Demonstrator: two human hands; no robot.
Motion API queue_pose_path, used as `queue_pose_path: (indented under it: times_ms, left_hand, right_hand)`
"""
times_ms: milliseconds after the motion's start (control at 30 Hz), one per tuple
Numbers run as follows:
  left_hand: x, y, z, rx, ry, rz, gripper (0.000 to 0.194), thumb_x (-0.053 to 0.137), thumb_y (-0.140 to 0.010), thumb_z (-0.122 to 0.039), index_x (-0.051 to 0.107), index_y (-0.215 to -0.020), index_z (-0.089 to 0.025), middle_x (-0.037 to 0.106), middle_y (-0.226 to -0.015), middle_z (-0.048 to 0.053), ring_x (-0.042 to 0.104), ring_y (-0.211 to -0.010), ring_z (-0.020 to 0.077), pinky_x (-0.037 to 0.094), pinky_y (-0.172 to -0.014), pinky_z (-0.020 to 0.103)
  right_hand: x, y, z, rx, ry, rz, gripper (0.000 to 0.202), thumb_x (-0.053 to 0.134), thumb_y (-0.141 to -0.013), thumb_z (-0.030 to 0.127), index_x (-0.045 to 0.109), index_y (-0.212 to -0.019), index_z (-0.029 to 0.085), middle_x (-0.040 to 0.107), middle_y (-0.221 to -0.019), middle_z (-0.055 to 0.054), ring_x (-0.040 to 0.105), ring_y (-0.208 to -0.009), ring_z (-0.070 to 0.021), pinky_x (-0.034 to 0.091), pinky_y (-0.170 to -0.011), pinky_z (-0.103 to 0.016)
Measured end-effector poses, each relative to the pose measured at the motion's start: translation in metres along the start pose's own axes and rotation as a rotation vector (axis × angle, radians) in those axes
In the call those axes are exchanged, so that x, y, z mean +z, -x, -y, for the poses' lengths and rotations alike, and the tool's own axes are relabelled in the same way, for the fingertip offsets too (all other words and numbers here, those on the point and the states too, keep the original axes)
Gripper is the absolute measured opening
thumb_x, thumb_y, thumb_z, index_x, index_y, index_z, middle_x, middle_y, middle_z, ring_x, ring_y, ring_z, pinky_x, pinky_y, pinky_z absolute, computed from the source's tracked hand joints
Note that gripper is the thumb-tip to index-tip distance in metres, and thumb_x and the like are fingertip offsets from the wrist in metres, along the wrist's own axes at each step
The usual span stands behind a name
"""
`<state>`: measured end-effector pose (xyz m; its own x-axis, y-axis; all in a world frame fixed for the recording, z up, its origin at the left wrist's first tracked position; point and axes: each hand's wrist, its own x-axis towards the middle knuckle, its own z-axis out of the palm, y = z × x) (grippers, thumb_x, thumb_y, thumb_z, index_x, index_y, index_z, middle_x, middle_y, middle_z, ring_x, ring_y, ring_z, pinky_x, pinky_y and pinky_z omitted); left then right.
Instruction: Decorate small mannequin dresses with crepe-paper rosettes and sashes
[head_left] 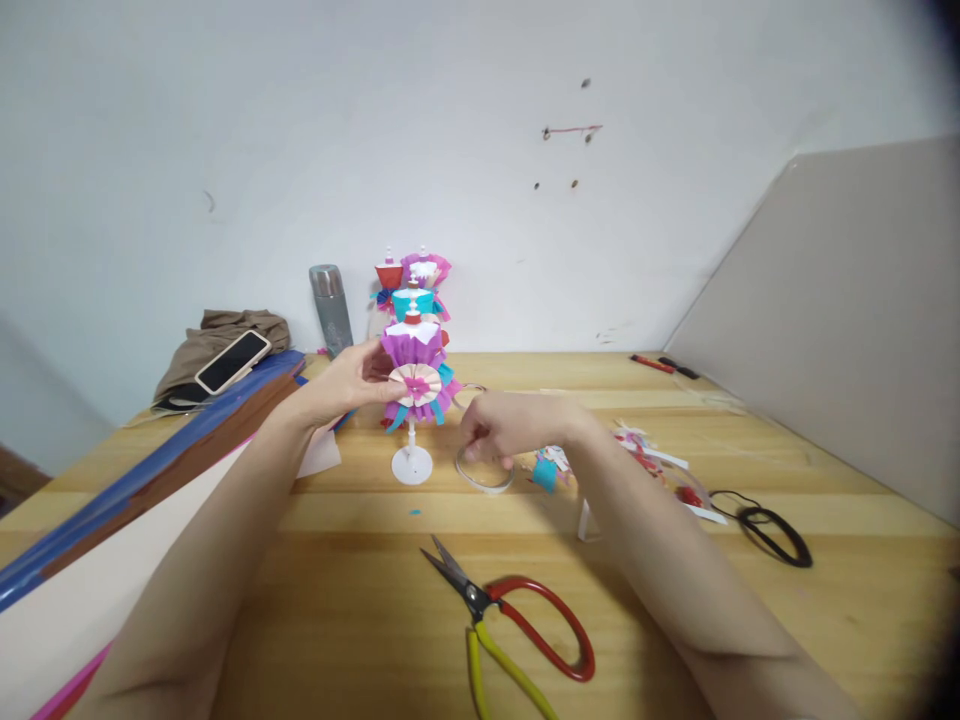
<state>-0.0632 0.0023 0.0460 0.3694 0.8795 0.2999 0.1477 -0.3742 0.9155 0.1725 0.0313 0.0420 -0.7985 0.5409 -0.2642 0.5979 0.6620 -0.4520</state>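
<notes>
Left hand (358, 380) grasping paper-dress figurine (417, 378) on thin stand (412, 464): risk of tipping. Right hand (504, 428) pinching tape roll (484, 474); scissors (510, 625) open near forearm.

The wooden tabletop (750, 600) carries scissors (510, 620) with one red and one yellow handle near the front edge, a black hair tie (772, 530) to the right and paper scraps (660, 465) beside a clear tape ring (484, 478). Coloured paper sheets (150, 470) lie along the left side, and a phone (232, 361) rests on brown cloth (225, 335) near a steel flask (331, 308) at the back.

Matt wooden table (750, 560), pleated paper doll (417, 375), brushed metal flask (331, 310), glossy phone (232, 361).
</notes>
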Motion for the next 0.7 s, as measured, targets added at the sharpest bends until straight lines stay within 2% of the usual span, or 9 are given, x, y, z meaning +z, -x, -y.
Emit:
queue_pose_path:
  times_ms: [167,300,400,500,633,700]
  left_hand:
    - [-0.010,0.003,-0.002,-0.042,-0.058,0.139,0.062,0.079,-0.065,-0.024,0.058,-0.124,-0.021,0.068,-0.114,0.011,0.064,-0.104,0.0265,0.049,-0.092,0.041]
    - [-0.035,0.006,0.009,-0.052,-0.090,0.299,0.068,0.082,-0.060,-0.023,0.059,-0.124,-0.022,0.069,-0.113,0.011,0.062,-0.109,0.0265,0.049,-0.091,0.038]
    - [-0.048,0.007,0.034,-0.241,-0.123,0.455,0.047,0.078,-0.066,-0.026,0.066,-0.111,-0.020,0.073,-0.093,0.009,0.069,-0.088,0.0224,0.053,-0.074,0.031]
    - [-0.041,0.005,0.065,-0.381,-0.159,0.480,0.028,0.078,-0.065,-0.027,0.071,-0.089,-0.016,0.071,-0.071,0.005,0.067,-0.061,0.0160,0.050,-0.058,0.024]
    - [-0.015,0.001,0.093,-0.394,-0.081,0.501,0.038,0.079,-0.061,-0.027,0.071,-0.095,-0.014,0.069,-0.067,0.004,0.061,-0.053,0.0137,0.046,-0.048,0.022]
    - [-0.007,0.000,0.098,-0.390,-0.062,0.467,0.032,0.078,-0.063,-0.028,0.073,-0.091,-0.014,0.067,-0.062,0.003,0.059,-0.050,0.0134,0.045,-0.046,0.022]
  right_hand:
    - [0.007,0.006,0.020,-0.056,-0.022,0.091,0.018,0.057,-0.078,0.018,0.057,-0.060,0.016,0.057,-0.051,0.004,0.050,-0.049,-0.0085,0.031,-0.051,-0.021]
    - [0.010,0.006,0.024,-0.068,-0.011,0.131,0.018,0.056,-0.079,0.022,0.059,-0.062,0.016,0.056,-0.050,0.004,0.054,-0.049,-0.0096,0.031,-0.050,-0.021]
    - [0.012,0.004,0.025,-0.049,-0.023,0.190,0.018,0.058,-0.080,0.024,0.060,-0.064,0.015,0.056,-0.052,0.004,0.058,-0.051,-0.0102,0.034,-0.052,-0.021]
    - [0.017,0.003,0.024,-0.042,-0.024,0.283,0.019,0.058,-0.081,0.022,0.059,-0.063,0.015,0.054,-0.051,0.005,0.058,-0.050,-0.0096,0.036,-0.052,-0.020]
    - [0.033,0.018,0.020,-0.096,0.102,0.263,0.016,0.058,-0.079,0.019,0.063,-0.064,0.015,0.056,-0.049,0.002,0.054,-0.050,-0.0113,0.034,-0.052,-0.022]
    - [0.046,0.033,0.021,-0.118,0.101,0.235,0.011,0.059,-0.079,0.021,0.068,-0.075,0.017,0.066,-0.064,-0.003,0.059,-0.059,-0.0144,0.034,-0.052,-0.024]
